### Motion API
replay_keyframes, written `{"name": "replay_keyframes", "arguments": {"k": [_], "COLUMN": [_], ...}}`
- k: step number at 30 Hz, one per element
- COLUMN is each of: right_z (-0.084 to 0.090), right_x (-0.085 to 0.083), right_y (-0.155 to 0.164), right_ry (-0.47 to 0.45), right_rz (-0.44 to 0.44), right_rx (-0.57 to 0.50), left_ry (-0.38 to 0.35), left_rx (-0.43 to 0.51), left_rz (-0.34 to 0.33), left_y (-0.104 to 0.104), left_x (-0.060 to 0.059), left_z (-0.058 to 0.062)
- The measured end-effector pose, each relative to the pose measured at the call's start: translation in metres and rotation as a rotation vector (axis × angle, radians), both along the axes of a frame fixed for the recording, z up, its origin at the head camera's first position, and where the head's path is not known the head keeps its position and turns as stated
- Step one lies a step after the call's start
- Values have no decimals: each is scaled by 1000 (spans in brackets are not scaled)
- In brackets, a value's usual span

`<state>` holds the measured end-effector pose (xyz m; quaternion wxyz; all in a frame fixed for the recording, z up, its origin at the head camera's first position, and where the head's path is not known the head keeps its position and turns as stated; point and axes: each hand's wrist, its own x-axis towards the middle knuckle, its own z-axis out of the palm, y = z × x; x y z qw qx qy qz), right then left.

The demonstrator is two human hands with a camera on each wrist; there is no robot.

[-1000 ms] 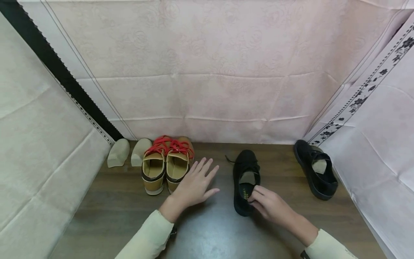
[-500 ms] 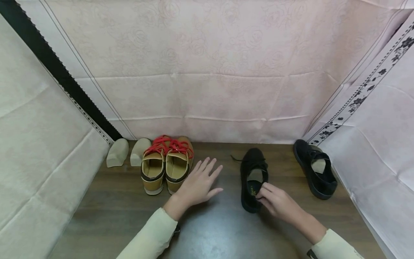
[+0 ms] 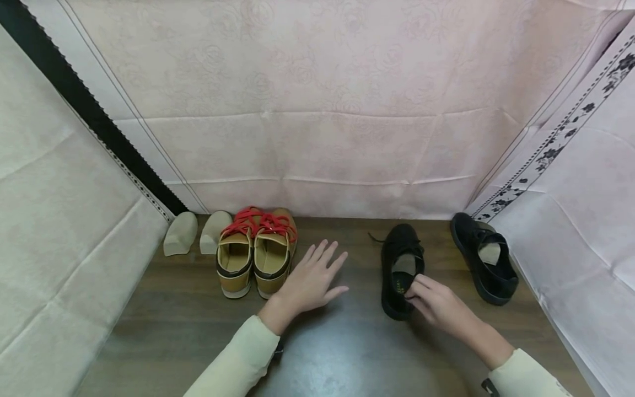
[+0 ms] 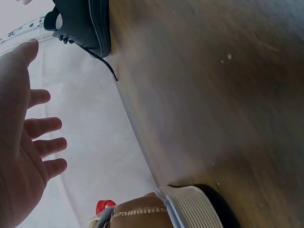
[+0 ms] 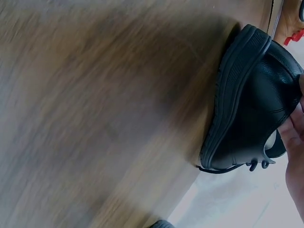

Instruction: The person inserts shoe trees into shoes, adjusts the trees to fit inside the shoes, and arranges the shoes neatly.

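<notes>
Pinching the heel rim of a black shoe (image 3: pixel 401 270), the right hand (image 3: pixel 439 306) has its fingers curled on the collar, right of centre in the lower half of the head view. That shoe stands on the wooden floor (image 3: pixel 327 353), toe toward the pink cloth (image 3: pixel 317 110) at the back, a loose lace trailing off its toe.

From the left of the frame: two pale shoe inserts (image 3: pixel 181 234) lean at the foot of the left wall. Just beside them stands a pair of tan shoes (image 3: pixel 255 251) with red laces, side by side and touching. The left hand (image 3: pixel 310 280) is next, flat and spread, fingers straight and apart, gripping nothing, just beside the right tan shoe; whether it touches the floor I cannot tell. Then comes the held shoe, and further right a second black shoe (image 3: pixel 485 259) lies against the right-hand cloth wall, apart from the first.
</notes>
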<state>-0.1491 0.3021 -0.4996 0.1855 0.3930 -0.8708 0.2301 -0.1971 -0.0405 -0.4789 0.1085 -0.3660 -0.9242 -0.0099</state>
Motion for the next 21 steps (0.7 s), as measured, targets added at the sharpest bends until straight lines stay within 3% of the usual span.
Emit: {"name": "replay_keyframes", "arguments": {"k": [21], "right_z": [4], "right_x": [-10], "right_y": [36], "right_ry": [83], "right_rz": [-86], "right_rx": [37], "left_ry": [-53], "left_rx": [-28], "left_rz": [10], "left_y": [20], "left_x": [-2], "left_z": [0]}}
